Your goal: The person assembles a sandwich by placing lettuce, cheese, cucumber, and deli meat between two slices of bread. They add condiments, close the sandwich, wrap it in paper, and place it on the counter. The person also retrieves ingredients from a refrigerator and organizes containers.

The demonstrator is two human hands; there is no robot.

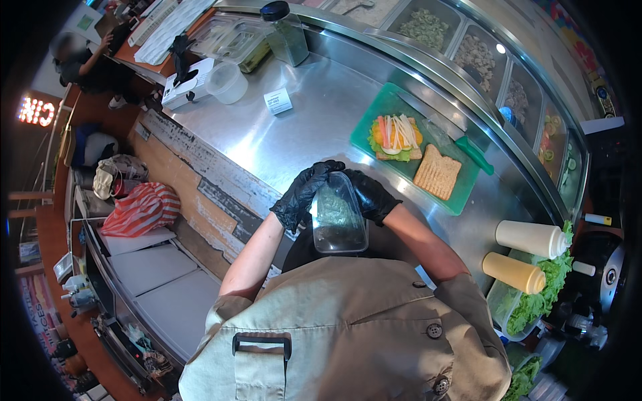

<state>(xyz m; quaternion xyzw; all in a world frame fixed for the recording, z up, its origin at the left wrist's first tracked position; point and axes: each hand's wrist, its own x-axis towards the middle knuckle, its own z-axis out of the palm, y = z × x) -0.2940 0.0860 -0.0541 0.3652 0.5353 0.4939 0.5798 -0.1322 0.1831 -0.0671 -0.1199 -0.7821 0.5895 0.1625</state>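
Note:
In black gloves, my left hand (304, 194) and my right hand (371, 196) hold a clear plastic container (340, 215) between them, close to my body at the counter's near edge. The fingers wrap its far end and sides. Beyond my right hand lies a green cutting board (457, 199). An open-faced sandwich (395, 139) on it carries lettuce, egg slices, a yellow-orange layer and pale and pink strips. Next to that is a toasted bread slice (437, 172). A knife with a green handle (474, 154) rests along the board's far side.
A squeeze bottle of white sauce (529, 239), another of yellow sauce (512, 273) and a lettuce tub (501, 299) are at the right. On the steel counter (210, 128) stand a green-filled jar (288, 42) and a plastic tub (226, 84). Food pans (424, 27) line the far side. A person (83, 65) is at upper left.

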